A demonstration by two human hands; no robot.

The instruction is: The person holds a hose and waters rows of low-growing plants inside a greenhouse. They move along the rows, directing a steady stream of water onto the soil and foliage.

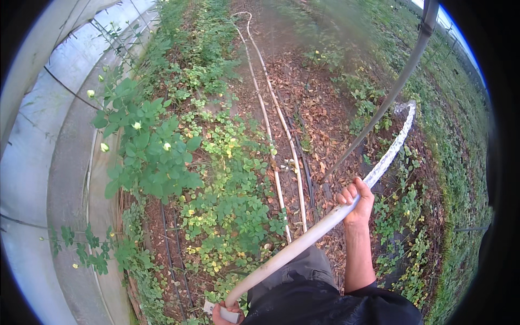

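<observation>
A thick pale hose [292, 245] runs diagonally across my body from lower left to upper right. My right hand [357, 200] is closed around it close to its mouth. Water [389, 156] pours out beyond that hand in a solid stream, arcing up and right over the plants. At the bottom edge, partly cut off, my left hand [228, 313] grips the hose lower down. A small whitish flat object [231, 316] is also in that hand; what it is I cannot tell.
Two pale hose lengths [280, 118] lie along the leaf-strewn path [325, 122]. Leafy rose bushes with pale buds [154, 150] stand left, before plastic sheeting [28, 174]. A slanting pole [378, 113] rises at right. Black drip lines [168, 243] run along the soil.
</observation>
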